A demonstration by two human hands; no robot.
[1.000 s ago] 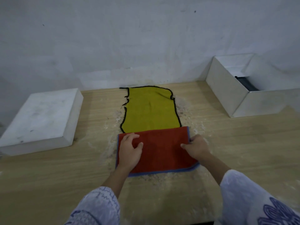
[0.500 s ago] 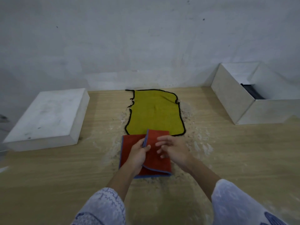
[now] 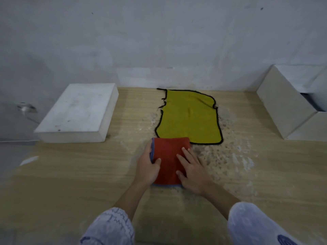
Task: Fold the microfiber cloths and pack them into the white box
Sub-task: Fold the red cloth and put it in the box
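Observation:
A red cloth with blue trim (image 3: 169,156) lies folded into a narrow rectangle on the wooden table (image 3: 70,174), just in front of a yellow-green cloth with black trim (image 3: 190,119) spread flat. My left hand (image 3: 147,167) grips the red cloth's left edge, thumb on top. My right hand (image 3: 192,171) lies flat on its right side, fingers spread. The white box (image 3: 281,106) stands open at the far right, with something dark inside.
A white box lid (image 3: 77,112) lies upside down at the back left. The grey wall (image 3: 159,41) runs along the table's far edge. Pale scuffed patches mark the wood to the right of the cloths.
The red cloth's right half has been folded over onto its left half. My right hand moved left with it and now lies flat on top; my left hand holds the left edge.

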